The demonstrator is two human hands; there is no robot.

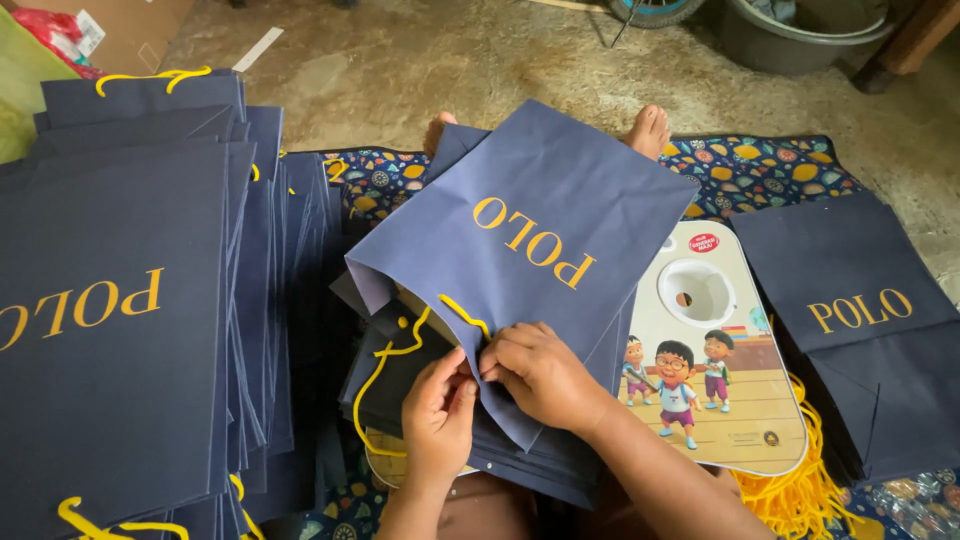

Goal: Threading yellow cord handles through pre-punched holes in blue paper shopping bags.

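A navy paper bag (540, 215) with gold lettering lies tilted across my lap, its open edge toward me. My right hand (535, 372) pinches that edge where a yellow cord handle (385, 375) loops out. Beside it, my left hand (440, 415) grips the same edge and the cord. Under the bag lie more flat navy bags (530, 465).
A tall stack of flat navy bags (120, 320) fills the left side. Another pile of navy bags (860, 330) sits right, next to a small cartoon-printed lap table (720, 400). Yellow cords (795, 495) lie under it. A patterned mat (760, 170), my feet (650, 128) and bare floor lie beyond.
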